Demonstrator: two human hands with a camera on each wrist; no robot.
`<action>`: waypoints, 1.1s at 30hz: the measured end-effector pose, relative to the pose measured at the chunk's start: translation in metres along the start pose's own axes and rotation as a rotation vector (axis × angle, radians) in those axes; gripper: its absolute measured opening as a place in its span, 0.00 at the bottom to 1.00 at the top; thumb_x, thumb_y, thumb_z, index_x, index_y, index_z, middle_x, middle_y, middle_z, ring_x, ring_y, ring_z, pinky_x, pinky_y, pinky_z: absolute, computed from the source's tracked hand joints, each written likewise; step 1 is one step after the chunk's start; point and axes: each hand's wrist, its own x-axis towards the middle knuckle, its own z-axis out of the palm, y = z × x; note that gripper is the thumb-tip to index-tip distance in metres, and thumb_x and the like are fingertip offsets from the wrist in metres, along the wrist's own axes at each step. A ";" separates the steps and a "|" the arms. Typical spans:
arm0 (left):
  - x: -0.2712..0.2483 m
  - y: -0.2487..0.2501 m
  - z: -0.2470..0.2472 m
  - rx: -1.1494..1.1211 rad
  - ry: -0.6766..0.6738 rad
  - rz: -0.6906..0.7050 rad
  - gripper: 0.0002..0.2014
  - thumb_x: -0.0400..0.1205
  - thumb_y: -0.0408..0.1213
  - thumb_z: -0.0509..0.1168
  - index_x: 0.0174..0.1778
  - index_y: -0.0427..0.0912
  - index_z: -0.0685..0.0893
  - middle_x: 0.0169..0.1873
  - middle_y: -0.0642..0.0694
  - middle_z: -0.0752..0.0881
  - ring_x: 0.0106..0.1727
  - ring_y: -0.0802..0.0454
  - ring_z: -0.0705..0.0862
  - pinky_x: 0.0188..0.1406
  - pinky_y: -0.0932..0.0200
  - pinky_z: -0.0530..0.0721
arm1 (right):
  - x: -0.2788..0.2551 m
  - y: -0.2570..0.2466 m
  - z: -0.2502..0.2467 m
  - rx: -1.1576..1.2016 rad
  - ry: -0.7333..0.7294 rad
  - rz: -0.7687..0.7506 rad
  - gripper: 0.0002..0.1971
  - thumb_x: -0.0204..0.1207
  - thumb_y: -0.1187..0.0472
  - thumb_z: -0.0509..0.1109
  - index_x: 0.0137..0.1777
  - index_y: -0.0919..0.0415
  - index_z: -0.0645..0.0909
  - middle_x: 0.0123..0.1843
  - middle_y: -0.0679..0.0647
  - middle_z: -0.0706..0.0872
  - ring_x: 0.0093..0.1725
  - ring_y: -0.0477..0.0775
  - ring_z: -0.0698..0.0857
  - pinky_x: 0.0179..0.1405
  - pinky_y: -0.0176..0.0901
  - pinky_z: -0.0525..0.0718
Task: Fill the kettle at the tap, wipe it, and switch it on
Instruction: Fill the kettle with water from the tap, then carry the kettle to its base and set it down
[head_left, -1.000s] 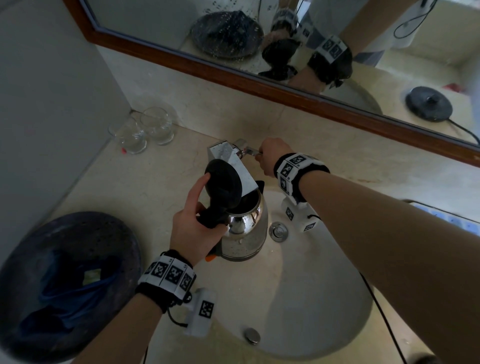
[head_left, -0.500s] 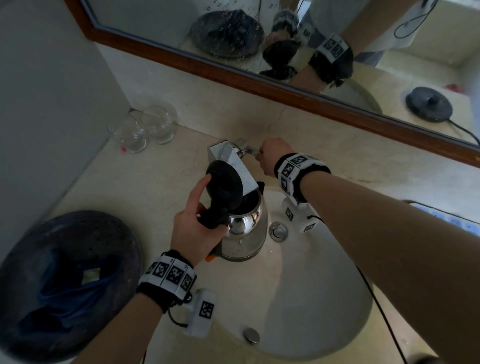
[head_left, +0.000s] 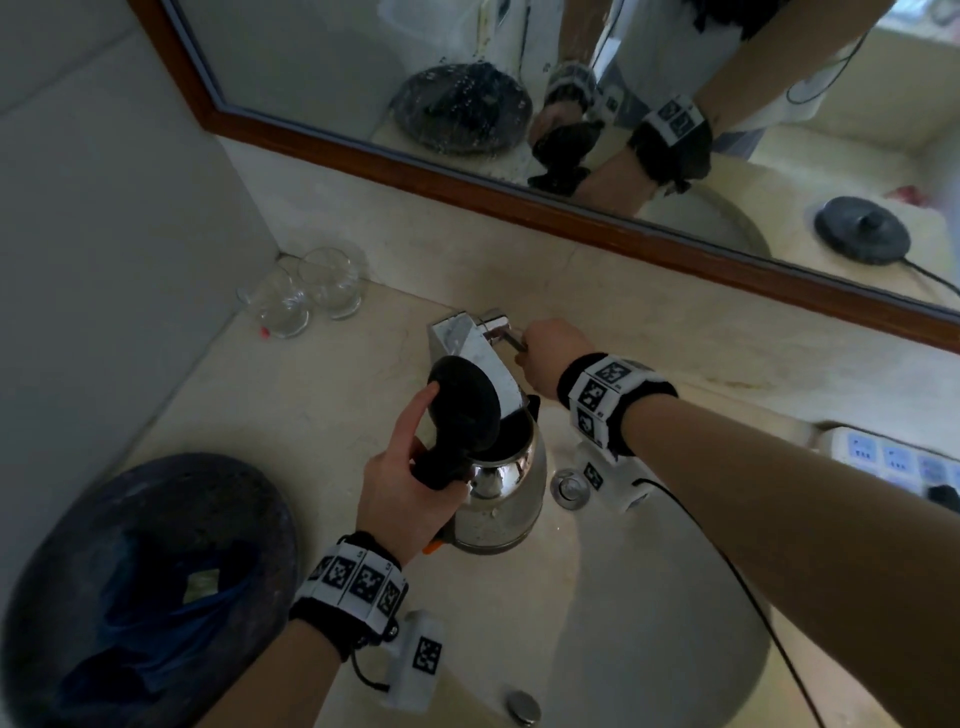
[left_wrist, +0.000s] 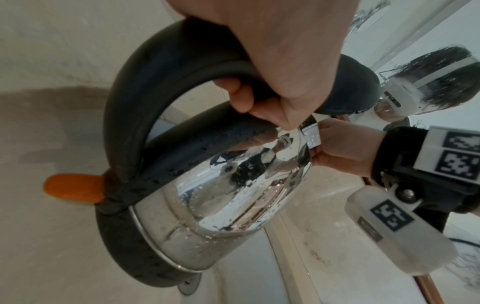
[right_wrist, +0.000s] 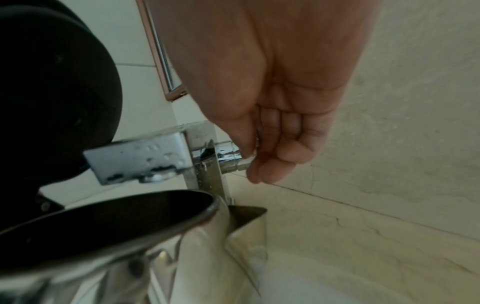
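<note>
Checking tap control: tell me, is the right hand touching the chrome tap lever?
Touching. The right wrist view shows the right hand pinching the chrome tap lever between thumb and fingers.

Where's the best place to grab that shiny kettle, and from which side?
The black loop handle is the best place to take the kettle, coming from its back, opposite the spout. The left hand does this: the loop leaves room for the fingers to curl through, clear of the wet steel body.
</note>
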 end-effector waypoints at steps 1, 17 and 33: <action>0.000 0.000 -0.001 0.003 -0.017 0.008 0.52 0.66 0.30 0.75 0.70 0.86 0.57 0.25 0.45 0.83 0.26 0.52 0.83 0.34 0.60 0.87 | -0.003 0.005 0.003 0.022 0.011 0.001 0.12 0.83 0.63 0.62 0.62 0.66 0.79 0.60 0.64 0.85 0.58 0.64 0.85 0.45 0.44 0.75; -0.029 0.010 0.000 0.043 -0.170 0.131 0.52 0.65 0.32 0.77 0.66 0.90 0.56 0.28 0.53 0.83 0.35 0.60 0.85 0.30 0.81 0.77 | -0.083 0.083 0.076 0.370 -0.228 -0.037 0.15 0.77 0.65 0.66 0.61 0.55 0.85 0.60 0.55 0.89 0.61 0.57 0.85 0.62 0.49 0.82; -0.019 0.091 -0.004 0.131 -0.244 0.543 0.34 0.64 0.28 0.74 0.68 0.49 0.83 0.38 0.49 0.90 0.35 0.60 0.83 0.40 0.66 0.85 | -0.157 0.103 0.014 0.776 0.094 0.182 0.13 0.69 0.71 0.71 0.51 0.62 0.91 0.42 0.59 0.92 0.46 0.55 0.90 0.57 0.48 0.88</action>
